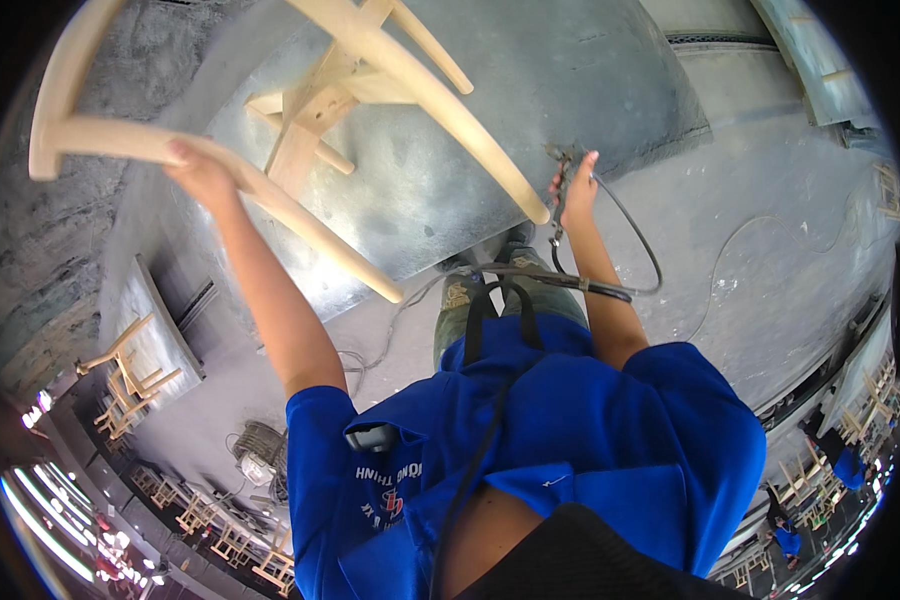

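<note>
An unpainted, pale wooden chair frame [315, 228] with curved legs and rails is tilted over a grey metal surface at the upper left. My left hand [202, 178] grips one of its rails, fingers wrapped round the wood. To the right, my right hand [578, 195] is closed round a small dark spray gun [564, 182], just beyond the tip of a chair leg. A thin black hose [642, 235] loops from the gun back to a thicker bundle of hoses [600, 288] in front of my legs. The gun's nozzle and trigger are too small to make out.
The grey metal surface [590, 80] spreads under the chair frame. More wooden chair frames [130, 385] stand at the lower left, near a machine with a coiled hose [258, 445]. A thin cable [715, 275] trails across the floor at right. People in blue [788, 542] are far off.
</note>
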Tool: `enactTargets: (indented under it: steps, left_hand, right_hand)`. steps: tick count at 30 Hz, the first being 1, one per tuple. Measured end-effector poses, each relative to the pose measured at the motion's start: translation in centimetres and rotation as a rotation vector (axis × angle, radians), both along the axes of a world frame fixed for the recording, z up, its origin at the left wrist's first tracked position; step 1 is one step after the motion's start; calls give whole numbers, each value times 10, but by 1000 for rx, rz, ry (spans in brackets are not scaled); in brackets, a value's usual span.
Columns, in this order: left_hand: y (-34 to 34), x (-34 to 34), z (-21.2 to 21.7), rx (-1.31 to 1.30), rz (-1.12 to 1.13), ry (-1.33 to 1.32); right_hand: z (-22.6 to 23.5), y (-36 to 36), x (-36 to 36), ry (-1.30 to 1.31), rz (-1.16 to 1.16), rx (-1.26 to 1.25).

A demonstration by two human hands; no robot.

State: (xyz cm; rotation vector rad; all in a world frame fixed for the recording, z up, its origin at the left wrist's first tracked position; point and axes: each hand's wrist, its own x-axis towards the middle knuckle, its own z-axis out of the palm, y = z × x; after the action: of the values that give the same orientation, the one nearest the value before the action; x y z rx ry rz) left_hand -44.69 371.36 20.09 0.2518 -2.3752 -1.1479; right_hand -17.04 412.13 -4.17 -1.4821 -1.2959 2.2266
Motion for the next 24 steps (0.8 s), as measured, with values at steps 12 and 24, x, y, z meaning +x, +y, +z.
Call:
enactTargets:
  steps: [12,24]
  left_hand:
    - [-31,188,-182,478,-73,-452]
    - [-59,95,-144,437,-56,-621]
  right_hand:
    - [0,-100,79,-163,583,113]
    - [8,-300,-256,388,176,-264]
